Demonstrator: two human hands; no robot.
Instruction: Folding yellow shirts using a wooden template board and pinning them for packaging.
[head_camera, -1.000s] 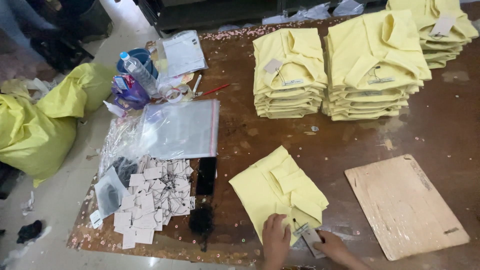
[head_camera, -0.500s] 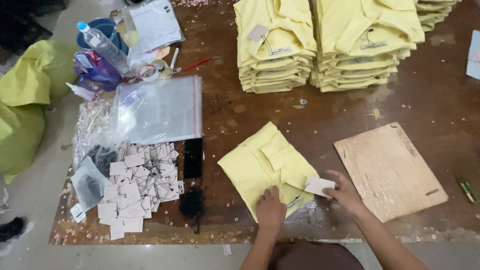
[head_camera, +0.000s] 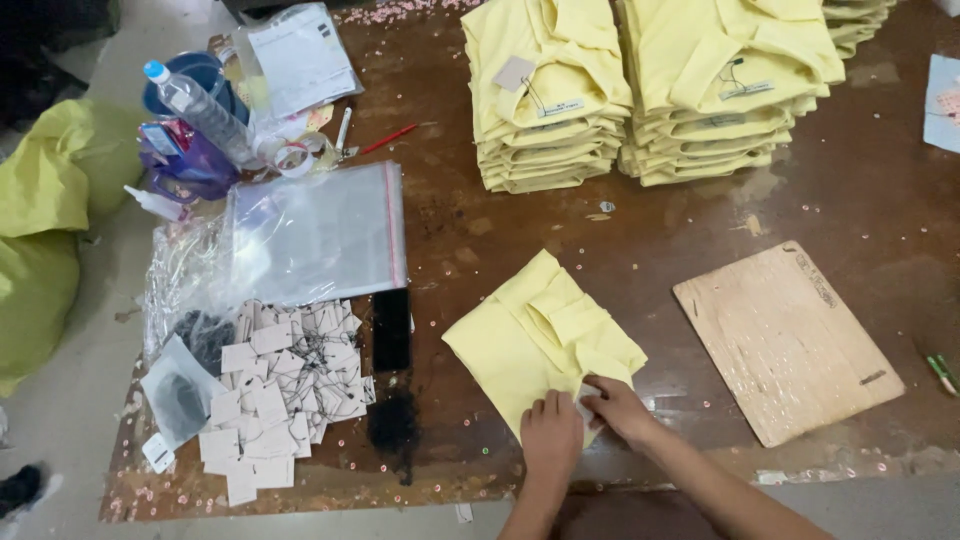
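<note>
Here, at the near edge of a worn brown worktable (head_camera: 500, 225), a person's left hand (head_camera: 550, 432) pressed flat, fingers spread, on the lower corner of a folded yellow polo shirt (head_camera: 535, 335), while the right hand (head_camera: 617, 405) pinched a small pale paper tag (head_camera: 583, 401) against the same soft knit; the shirt lay alone, tilted, between a heap of white strung tags (head_camera: 275, 385) and a scuffed plywood board (head_camera: 785, 340). By the look of it the tagging of this piece was mid-way, with many loose tags left unused. Beyond lay a glossy clear zip bag (head_camera: 320, 232) and a plastic water bottle (head_camera: 195, 100). Farthest off, two neat stacks of folded yellow shirts (head_camera: 640, 90), their top pieces already tagged, suggested much of the batch was finished.
</note>
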